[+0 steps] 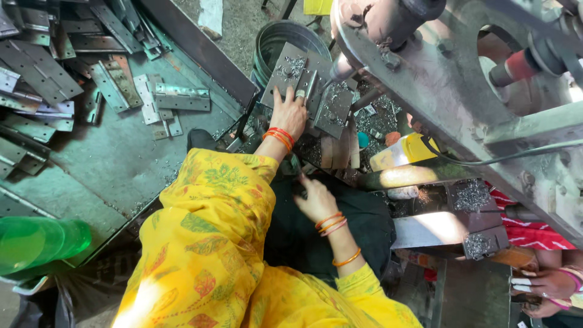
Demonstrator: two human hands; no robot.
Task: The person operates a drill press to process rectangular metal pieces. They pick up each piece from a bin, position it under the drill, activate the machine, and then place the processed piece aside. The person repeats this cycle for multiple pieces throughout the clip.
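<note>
A: Overhead now. Left hand lies flat on a grey hinge plate under the drill spindle, fingers spread and pressing, not curled around anything.

B: Where does that plate sit?

A: On the machine bed, its far edge touching the rim of a metal bucket. Metal shavings crowd its right edge; little free room there.

B: And the right hand?

A: Low over the dark lap, fingers curled downward. Cannot tell whether it grips something.

B: Open space?

A: Leftward, the green tabletop has a bare stretch between its near edge and the pile of hinges. A green bottle lies at the lower left. Another person's hand sits at the lower right corner.
</note>
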